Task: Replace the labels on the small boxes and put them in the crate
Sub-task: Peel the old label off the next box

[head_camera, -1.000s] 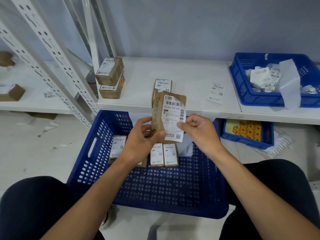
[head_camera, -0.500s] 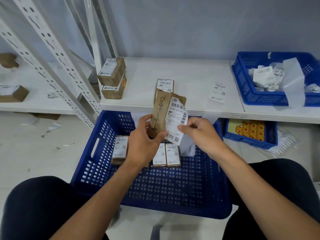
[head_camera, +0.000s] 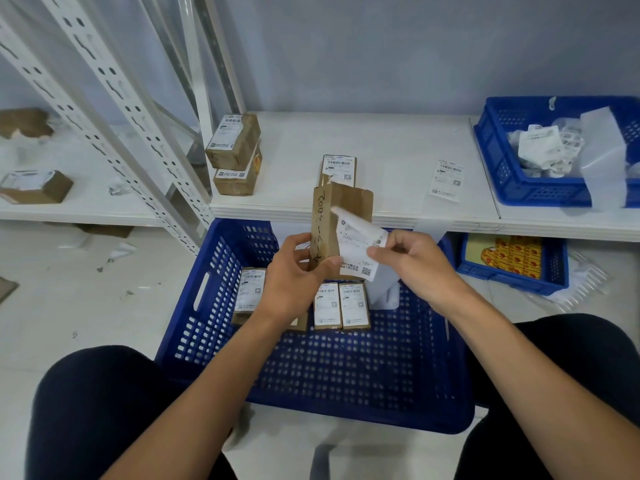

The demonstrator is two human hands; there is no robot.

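The left hand (head_camera: 294, 282) grips the small box (head_camera: 349, 206) upright, fingers curled round its lower part, just above the blue crate (head_camera: 221, 271). The right hand (head_camera: 415, 268) pinches the white label (head_camera: 360, 237) btw thumb and forefinger. The label's top edge is lifted off the cardboard and curls away; the lower part looks attached, so I judge the old label is abt half peeled.

Progress: at least three labelled boxes (head_camera: 326, 304) lie flat in the crate, at the far end; one more may be under the left wrist, cannot tell. For the box in hand there is left: finish peeling, stick a new label, put it in the crate.

On the shelf (head_camera: 381, 150) wait a box w/ label (head_camera: 339, 168) directly behind the held one, and two stacked boxes (head_camera: 232, 140) to the left. A loose label (head_camera: 446, 180) lies flat on the shelf, prob. the next one to apply. The blue bin (head_camera: 519, 181) at right holds crumpled labels (head_camera: 540, 147) and a long backing strip (head_camera: 604, 157), so the peeled label likely goes there.

Nothing stands btw the hands and the crate. A smaller bin (head_camera: 512, 275) w/ yellow packets sits below the shelf, well apart.
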